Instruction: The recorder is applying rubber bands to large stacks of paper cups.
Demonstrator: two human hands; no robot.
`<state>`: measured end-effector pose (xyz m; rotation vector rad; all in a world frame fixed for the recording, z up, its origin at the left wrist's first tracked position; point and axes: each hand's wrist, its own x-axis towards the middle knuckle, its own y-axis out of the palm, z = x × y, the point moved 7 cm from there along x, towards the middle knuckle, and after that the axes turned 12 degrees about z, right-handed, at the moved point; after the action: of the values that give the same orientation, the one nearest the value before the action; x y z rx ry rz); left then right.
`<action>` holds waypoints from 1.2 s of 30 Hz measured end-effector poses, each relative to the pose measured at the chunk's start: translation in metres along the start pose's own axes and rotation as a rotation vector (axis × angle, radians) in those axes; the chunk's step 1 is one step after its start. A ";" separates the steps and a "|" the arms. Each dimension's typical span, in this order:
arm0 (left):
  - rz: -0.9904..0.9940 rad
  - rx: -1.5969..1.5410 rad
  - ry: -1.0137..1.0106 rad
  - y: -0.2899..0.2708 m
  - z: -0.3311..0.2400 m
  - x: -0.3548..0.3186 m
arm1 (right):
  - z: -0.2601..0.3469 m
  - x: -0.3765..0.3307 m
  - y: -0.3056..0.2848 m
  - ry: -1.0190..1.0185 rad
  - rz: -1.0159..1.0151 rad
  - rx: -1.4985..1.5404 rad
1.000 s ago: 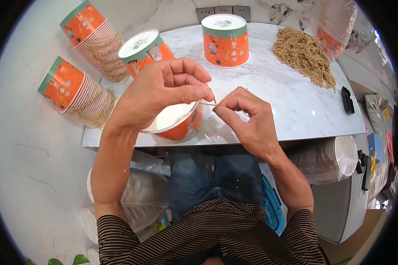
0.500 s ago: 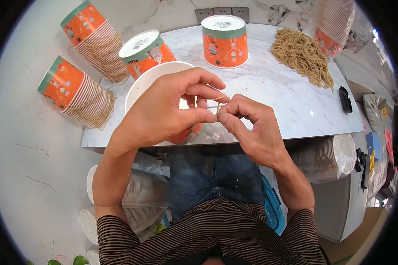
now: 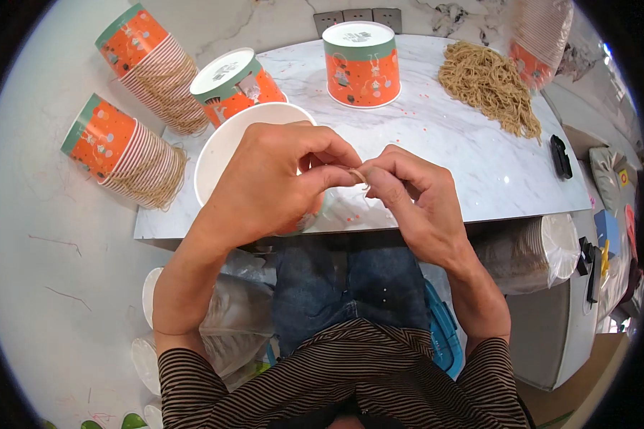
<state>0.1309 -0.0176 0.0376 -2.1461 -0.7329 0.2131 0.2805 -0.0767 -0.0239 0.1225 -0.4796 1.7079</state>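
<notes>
Both hands are pinching one thin tan string [image 3: 360,176] right above the white paper cup [image 3: 230,146] at the table edge; left hand [image 3: 279,182] and right hand [image 3: 411,196] fingertips closed tight, nearly touching.

Scene is viewed from one head-worn fisheye cam, aimed steeply down, very near the left hand [image 3: 275,182] and right hand [image 3: 411,204]. Marble table [image 3: 465,164] is seen ahead, lap below; edges are bent toward the rim; no 2nd view is given
</notes>
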 end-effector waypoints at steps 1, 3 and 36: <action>-0.001 -0.045 -0.042 -0.001 0.004 0.000 | -0.003 -0.001 -0.001 0.003 -0.009 0.067; 0.025 -0.100 -0.038 -0.003 0.006 0.002 | -0.014 -0.001 0.000 0.019 -0.048 0.150; -0.249 0.179 0.094 -0.001 -0.007 -0.018 | -0.020 0.007 0.019 -0.035 -0.166 0.255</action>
<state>0.1182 -0.0322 0.0412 -1.8635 -0.8835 0.0426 0.2645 -0.0645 -0.0442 0.3668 -0.2674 1.5986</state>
